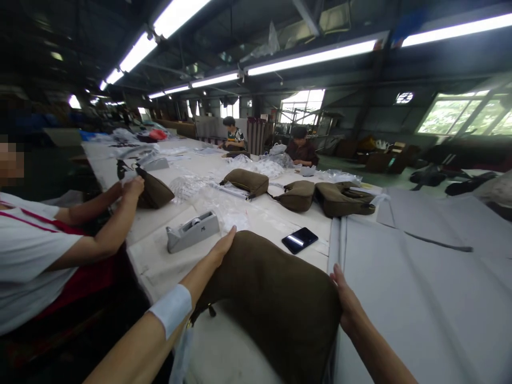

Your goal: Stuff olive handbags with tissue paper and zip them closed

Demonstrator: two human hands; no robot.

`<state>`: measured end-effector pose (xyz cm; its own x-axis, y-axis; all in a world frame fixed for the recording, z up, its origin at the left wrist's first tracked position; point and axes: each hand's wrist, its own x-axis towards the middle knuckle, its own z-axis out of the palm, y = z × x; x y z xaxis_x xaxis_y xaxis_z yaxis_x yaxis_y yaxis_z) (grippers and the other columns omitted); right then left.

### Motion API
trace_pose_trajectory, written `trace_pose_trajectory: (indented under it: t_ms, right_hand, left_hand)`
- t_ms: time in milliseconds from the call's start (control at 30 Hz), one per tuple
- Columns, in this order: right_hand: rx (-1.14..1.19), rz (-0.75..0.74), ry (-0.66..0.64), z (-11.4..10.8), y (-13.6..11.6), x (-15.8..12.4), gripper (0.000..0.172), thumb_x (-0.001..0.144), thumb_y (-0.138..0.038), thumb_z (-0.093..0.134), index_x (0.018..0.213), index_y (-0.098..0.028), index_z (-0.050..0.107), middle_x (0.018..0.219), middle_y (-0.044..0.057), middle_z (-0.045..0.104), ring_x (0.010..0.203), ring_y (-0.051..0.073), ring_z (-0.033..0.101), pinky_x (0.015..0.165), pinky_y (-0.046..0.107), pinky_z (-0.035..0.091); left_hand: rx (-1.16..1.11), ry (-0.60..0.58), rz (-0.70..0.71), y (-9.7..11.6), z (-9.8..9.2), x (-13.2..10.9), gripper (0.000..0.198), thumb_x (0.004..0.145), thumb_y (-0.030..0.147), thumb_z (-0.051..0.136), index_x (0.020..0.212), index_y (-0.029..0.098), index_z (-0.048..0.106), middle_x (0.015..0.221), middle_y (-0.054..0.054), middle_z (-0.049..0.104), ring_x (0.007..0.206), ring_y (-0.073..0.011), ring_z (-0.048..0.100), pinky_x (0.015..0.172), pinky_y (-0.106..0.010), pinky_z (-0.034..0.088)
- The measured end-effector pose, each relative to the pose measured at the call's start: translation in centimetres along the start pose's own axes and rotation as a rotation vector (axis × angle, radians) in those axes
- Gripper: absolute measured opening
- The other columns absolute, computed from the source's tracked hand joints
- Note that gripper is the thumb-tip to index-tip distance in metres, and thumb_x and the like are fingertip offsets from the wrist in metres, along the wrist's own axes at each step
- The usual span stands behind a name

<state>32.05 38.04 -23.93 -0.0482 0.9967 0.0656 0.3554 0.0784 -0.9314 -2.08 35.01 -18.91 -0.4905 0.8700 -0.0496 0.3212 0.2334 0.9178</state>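
Note:
An olive-brown handbag (276, 288) is held up in front of me above the white table, its smooth side facing me. Along its left side lies my left hand (221, 249), thumb up by the top corner and the other fingers hidden behind the bag. My right hand (346, 298) grips the opposite end, with its fingers partly out of sight. A zipper pull (212, 310) dangles at the bag's lower left edge. Around my left wrist is a pale band (173, 309). Beyond the bag lie a grey tape dispenser (193, 230) and a dark phone (300, 240).
Several similar bags, one a brown handbag (246, 182), lie across the table beside clear plastic wrapping (192, 186). At left a co-worker's hands (134, 184) hold another bag (155, 191). Grey sheets (424, 288) cover the right side. Two people sit at the far end.

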Motion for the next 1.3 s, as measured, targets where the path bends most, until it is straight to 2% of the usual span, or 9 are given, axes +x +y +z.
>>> trace_pose_trajectory:
  t_ms: [100, 267, 433, 567, 800, 1000, 1100, 1200, 1300]
  right_hand:
    - [0.406, 0.118, 0.15, -1.5, -6.2, 0.1, 0.075, 0.084, -0.069, 0.023, 0.12, -0.01, 0.053, 0.098, 0.014, 0.067, 0.089, 0.026, 0.066, 0.075, 0.039, 0.056]
    - [0.374, -0.366, 0.108, -3.4, -15.6, -1.6, 0.063, 0.088, -0.062, 0.029, 0.129, -0.019, 0.049, 0.125, 0.01, 0.057, 0.117, 0.027, 0.052, 0.094, 0.04, 0.046]
    - [0.052, -0.502, 0.098, -0.1, -8.0, -6.3, 0.041, 0.087, -0.051, 0.046, 0.108, -0.02, 0.062, 0.123, 0.01, 0.057, 0.121, 0.027, 0.047, 0.105, 0.047, 0.034]
    - [-0.289, -0.46, -0.077, 1.6, -0.8, -9.5, 0.037, 0.087, -0.047, 0.046, 0.101, -0.018, 0.064, 0.116, 0.012, 0.061, 0.11, 0.028, 0.056, 0.094, 0.048, 0.045]
    - [-0.836, -0.677, -0.106, 5.0, -7.9, -5.3, 0.043, 0.093, -0.04, 0.031, 0.12, -0.021, 0.058, 0.136, 0.011, 0.047, 0.131, 0.034, 0.032, 0.098, 0.058, 0.032]
    - [-0.961, -0.591, -0.363, 8.5, -3.9, -5.5, 0.062, 0.089, -0.058, 0.035, 0.14, -0.024, 0.037, 0.148, 0.009, 0.029, 0.135, 0.039, 0.021, 0.098, 0.071, 0.017]
    - [-0.819, -0.542, -0.407, 7.1, -2.6, -4.7, 0.059, 0.089, -0.058, 0.035, 0.14, -0.028, 0.037, 0.148, 0.006, 0.028, 0.135, 0.036, 0.024, 0.101, 0.066, 0.02]
    - [-0.576, -0.291, -0.271, 5.5, -2.0, -2.3, 0.066, 0.085, -0.062, 0.037, 0.135, -0.019, 0.045, 0.14, 0.014, 0.042, 0.126, 0.032, 0.042, 0.099, 0.056, 0.035]
    - [-0.275, -0.014, -0.263, 4.8, -0.7, -1.0, 0.067, 0.081, -0.064, 0.042, 0.119, -0.012, 0.057, 0.111, 0.016, 0.065, 0.105, 0.03, 0.06, 0.089, 0.047, 0.048]
  left_hand:
    - [-0.225, 0.055, 0.109, 5.4, -4.4, -1.9, 0.079, 0.077, 0.077, 0.011, 0.088, 0.017, 0.061, 0.079, -0.011, 0.07, 0.085, -0.0275, 0.067, 0.074, -0.04, 0.054]
    - [-0.843, 0.049, 0.406, 11.2, -11.8, -7.8, 0.057, 0.082, 0.068, 0.032, 0.102, 0.021, 0.058, 0.098, -0.006, 0.068, 0.096, -0.0247, 0.064, 0.081, -0.039, 0.054]
    - [-0.542, -0.05, 0.379, 1.6, -10.4, -12.3, 0.044, 0.08, 0.061, 0.048, 0.093, 0.021, 0.06, 0.142, -0.004, 0.041, 0.127, -0.0279, 0.043, 0.098, -0.037, 0.045]
    - [-0.078, -0.036, 0.184, -6.4, -7.6, -13.7, 0.045, 0.088, 0.056, 0.031, 0.095, 0.021, 0.059, 0.137, -0.009, 0.048, 0.124, -0.0271, 0.047, 0.102, -0.044, 0.041]
    - [0.36, 0.066, 0.237, -3.8, -5.3, -10.4, 0.045, 0.087, 0.05, 0.041, 0.117, 0.022, 0.057, 0.141, -0.01, 0.042, 0.137, -0.0307, 0.026, 0.11, -0.06, 0.011]
    - [0.841, 0.024, 0.371, -7.1, -1.8, -12.9, 0.052, 0.089, 0.037, 0.042, 0.138, 0.022, 0.037, 0.144, -0.012, 0.037, 0.136, -0.0331, 0.027, 0.105, -0.066, 0.017]
    - [0.609, 0.013, 0.275, -8.2, -3.3, -12.7, 0.055, 0.089, 0.043, 0.041, 0.14, 0.025, 0.033, 0.148, -0.008, 0.03, 0.138, -0.029, 0.022, 0.11, -0.059, 0.016]
    - [0.168, 0.08, -0.084, -8.4, -5.3, -10.9, 0.072, 0.084, 0.055, 0.044, 0.142, 0.017, 0.026, 0.15, -0.014, 0.023, 0.138, -0.0291, 0.021, 0.113, -0.052, 0.015]
    - [-0.039, 0.012, -0.251, -8.6, -5.9, -10.4, 0.069, 0.08, 0.059, 0.049, 0.131, 0.013, 0.044, 0.134, -0.017, 0.049, 0.124, -0.0311, 0.046, 0.106, -0.047, 0.034]
